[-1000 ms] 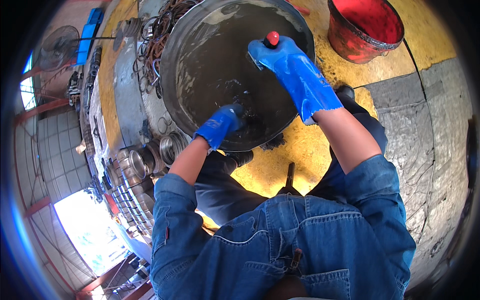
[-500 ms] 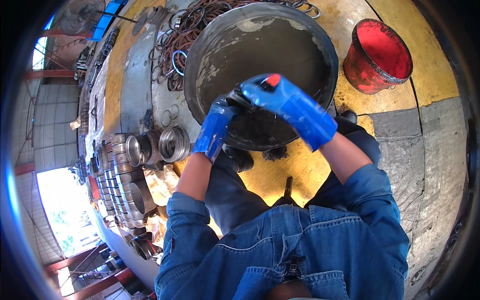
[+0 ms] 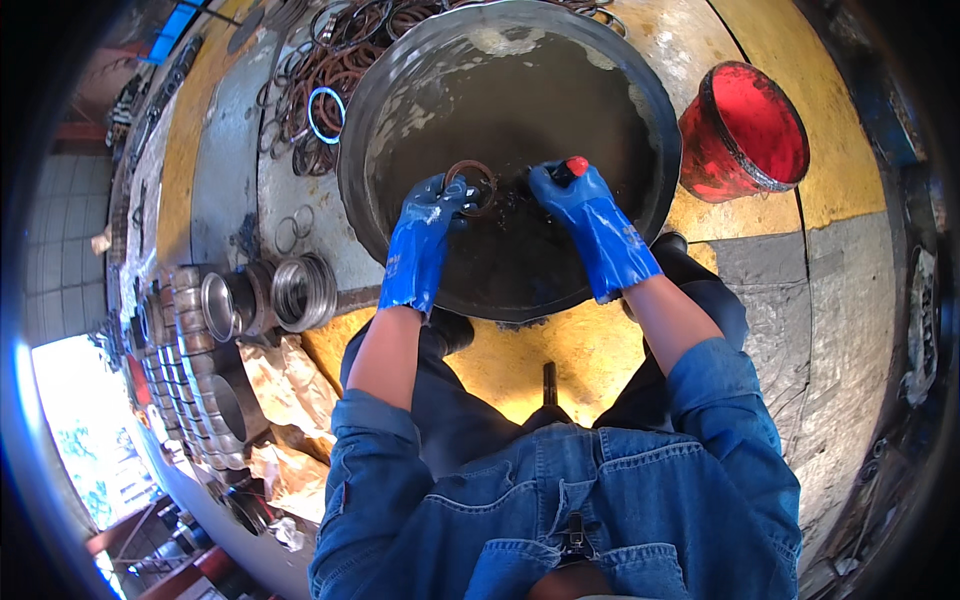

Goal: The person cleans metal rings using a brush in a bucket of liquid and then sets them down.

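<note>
Both of my hands, in blue rubber gauntlet gloves, are over a wide round metal basin [image 3: 352, 160] holding murky dark liquid. My left hand [image 3: 424, 210] is closed on a thin rusty metal ring [image 3: 491, 183], tilted up above the liquid. To the right, my right hand [image 3: 580, 195] is wrapped round a red-ended tool [image 3: 577, 165]. Its dark working end juts out left of the fist, too unclear to name. A gap separates the tool from the ring.
Rusty rings [image 3: 375, 50] lie heaped beyond the basin's left side, with a shiny blue-white ring [image 3: 326, 114] among them. A red bucket [image 3: 695, 150] stands at the right. Metal cylinders [image 3: 215, 385], stacked shiny rings [image 3: 304, 292] and brown paper [image 3: 290, 385] are at the left.
My hands, close together before, have moved apart: the left slightly left, the right to the right and a little lower. The ring now shows clearly. My view has shifted slightly.
</note>
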The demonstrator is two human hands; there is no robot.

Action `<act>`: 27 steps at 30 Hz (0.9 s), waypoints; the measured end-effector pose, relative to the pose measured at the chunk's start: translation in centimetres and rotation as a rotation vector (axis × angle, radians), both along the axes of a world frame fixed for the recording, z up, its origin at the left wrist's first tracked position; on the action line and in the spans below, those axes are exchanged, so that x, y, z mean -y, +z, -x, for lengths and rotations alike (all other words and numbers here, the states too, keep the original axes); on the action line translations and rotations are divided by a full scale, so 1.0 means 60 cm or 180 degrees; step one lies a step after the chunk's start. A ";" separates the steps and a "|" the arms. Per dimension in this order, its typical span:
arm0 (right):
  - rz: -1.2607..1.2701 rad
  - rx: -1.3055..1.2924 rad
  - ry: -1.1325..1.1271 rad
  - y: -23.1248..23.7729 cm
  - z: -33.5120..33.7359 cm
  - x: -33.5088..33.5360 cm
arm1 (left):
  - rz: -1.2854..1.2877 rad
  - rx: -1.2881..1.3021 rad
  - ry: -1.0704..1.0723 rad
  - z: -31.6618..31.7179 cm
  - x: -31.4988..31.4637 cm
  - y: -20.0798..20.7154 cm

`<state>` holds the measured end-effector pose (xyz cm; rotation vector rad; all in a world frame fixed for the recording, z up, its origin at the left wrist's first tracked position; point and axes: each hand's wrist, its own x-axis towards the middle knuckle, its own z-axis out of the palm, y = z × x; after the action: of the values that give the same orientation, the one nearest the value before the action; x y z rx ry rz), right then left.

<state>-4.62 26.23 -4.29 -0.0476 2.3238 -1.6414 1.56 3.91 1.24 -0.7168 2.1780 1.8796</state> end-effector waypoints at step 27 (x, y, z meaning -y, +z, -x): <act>0.0315 0.0567 0.0230 0.018 0.026 -0.007 | -0.2463 -0.0428 0.0664 0.017 -0.002 -0.063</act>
<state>-6.16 26.68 -3.21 -0.0059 2.0849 -1.6526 0.55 4.00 -2.53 -0.6689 1.2590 2.6645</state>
